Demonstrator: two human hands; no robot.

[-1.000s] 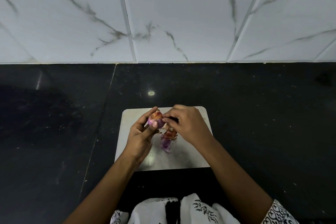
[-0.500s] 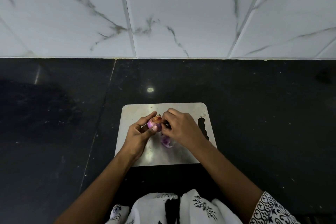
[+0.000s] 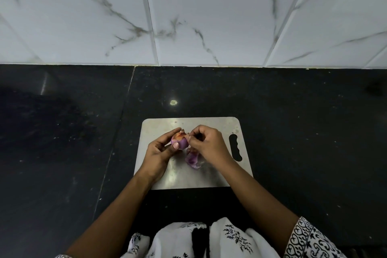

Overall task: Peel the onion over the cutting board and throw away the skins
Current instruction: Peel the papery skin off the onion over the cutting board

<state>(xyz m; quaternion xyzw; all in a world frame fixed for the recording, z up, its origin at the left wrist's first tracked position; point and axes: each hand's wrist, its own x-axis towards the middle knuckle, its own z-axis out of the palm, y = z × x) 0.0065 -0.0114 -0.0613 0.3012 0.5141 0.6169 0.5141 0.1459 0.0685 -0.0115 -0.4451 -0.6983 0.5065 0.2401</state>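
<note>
onion point(image 3: 180, 142): held in the air over the far-left part of the board point(image 3: 189, 124), not touching it. Front shows bare purple; orange-brown skin is left on top.
left hand point(image 3: 159, 153): clamped on the onion, thumb across the near face, fingers behind. Works as a vice and keeps the unpeeled top turned toward the other hand.
right hand point(image 3: 209, 144): fingertips drawn together on a small pale flap point(image 3: 188, 135) at the onion's top edge. A tip pinch rather than a full grip; my guess is that dry skin tears if it is grabbed wide.
skins point(image 3: 192, 159): purple pile lying on the board, just below the onion and partly under the right wrist. They fall straight under the work, so the mess stays on the board.
slot point(image 3: 235, 150): on the board's right side, apart from the pile.
counter point(image 3: 293, 132): dark, under the board; a stray scrap would be hard to spot there.
step: mid-peel, I'd say; the top patch remains.
next: likely needs a pull away from the left thumb, then a turn of the onion.
risk: the flap tears short. No bin in view, so the skins must be carried out of frame.
</note>
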